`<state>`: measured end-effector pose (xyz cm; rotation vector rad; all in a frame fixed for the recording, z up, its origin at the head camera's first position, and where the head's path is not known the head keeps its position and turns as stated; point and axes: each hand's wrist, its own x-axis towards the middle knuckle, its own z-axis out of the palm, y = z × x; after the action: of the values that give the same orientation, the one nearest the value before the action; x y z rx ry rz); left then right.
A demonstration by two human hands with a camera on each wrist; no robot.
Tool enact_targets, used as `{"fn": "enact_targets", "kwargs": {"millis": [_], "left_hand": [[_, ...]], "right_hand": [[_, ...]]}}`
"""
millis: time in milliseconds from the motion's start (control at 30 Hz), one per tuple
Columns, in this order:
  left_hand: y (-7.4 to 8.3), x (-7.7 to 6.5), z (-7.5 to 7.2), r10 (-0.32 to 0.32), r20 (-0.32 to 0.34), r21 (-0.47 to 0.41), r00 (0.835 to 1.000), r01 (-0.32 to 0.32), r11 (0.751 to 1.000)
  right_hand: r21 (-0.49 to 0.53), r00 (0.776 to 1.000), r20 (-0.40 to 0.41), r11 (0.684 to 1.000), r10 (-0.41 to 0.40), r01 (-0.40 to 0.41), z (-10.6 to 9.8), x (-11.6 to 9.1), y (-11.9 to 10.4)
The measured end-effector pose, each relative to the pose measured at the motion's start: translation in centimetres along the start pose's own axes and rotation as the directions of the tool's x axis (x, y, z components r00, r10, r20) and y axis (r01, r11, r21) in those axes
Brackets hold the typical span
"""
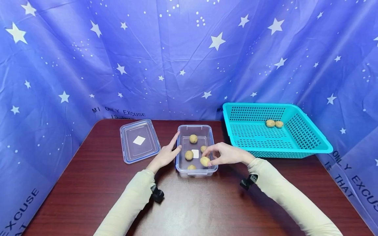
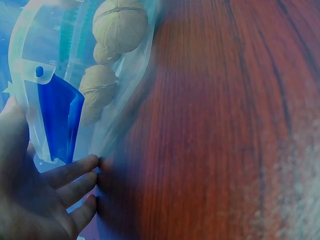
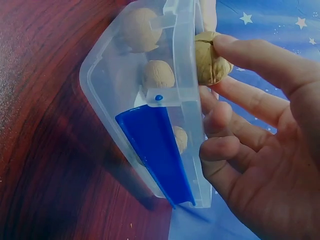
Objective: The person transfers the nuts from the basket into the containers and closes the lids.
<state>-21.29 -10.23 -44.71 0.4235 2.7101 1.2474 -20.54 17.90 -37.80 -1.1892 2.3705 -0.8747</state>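
A clear plastic box (image 1: 197,173) with blue side clips stands on the table, several walnuts (image 1: 189,155) lying inside beside a white square. My right hand (image 1: 225,154) pinches another walnut (image 3: 212,59) between thumb and fingers, just over the box's right front part. The right wrist view shows that walnut at the rim, above the blue clip (image 3: 155,150). At the opposite side, my left hand (image 1: 166,155) rests its straight fingers against the box's left wall. In the left wrist view its fingertips (image 2: 90,161) touch the wall below another blue clip (image 2: 60,117).
A turquoise perforated basket (image 1: 307,152) stands at the right back, with two walnuts (image 1: 270,123) in it. The box's lid (image 1: 140,152), edged in blue, lies flat at the left. Behind the table hangs a blue star-patterned cloth (image 1: 177,59).
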Motion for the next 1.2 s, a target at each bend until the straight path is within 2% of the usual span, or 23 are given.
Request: {"fn": "enact_targets", "kwargs": {"millis": [367, 600, 700, 867, 1200], "left_hand": [[-0.3, 0.2, 0.0, -0.001, -0.013, 0.009, 1.0, 0.001, 1.0], [-0.2, 0.0, 0.1, 0.008, -0.005, 0.016, 1.0, -0.008, 1.0], [-0.2, 0.1, 0.1, 0.009, -0.007, 0.017, 1.0, -0.009, 1.0], [-0.1, 0.2, 0.2, 0.026, -0.017, 0.021, 1.0, -0.026, 0.999], [0.1, 0.0, 0.1, 0.0, -0.007, 0.005, 1.0, 0.001, 1.0]], "right_hand": [[0.021, 0.999, 0.004, 0.999, -0.04, 0.04, 0.1, -0.3, 0.1], [0.048, 1.0, -0.03, 0.999, -0.004, 0.005, 0.3, -0.7, 0.3], [0.047, 0.999, -0.048, 0.999, -0.013, 0.015, 0.2, -0.7, 0.4], [0.049, 0.996, -0.088, 0.998, -0.022, 0.026, -0.2, -1.1, 0.6], [0.105, 0.989, -0.145, 0.994, 0.008, 0.007, -2.0, -1.9, 0.5]]}}
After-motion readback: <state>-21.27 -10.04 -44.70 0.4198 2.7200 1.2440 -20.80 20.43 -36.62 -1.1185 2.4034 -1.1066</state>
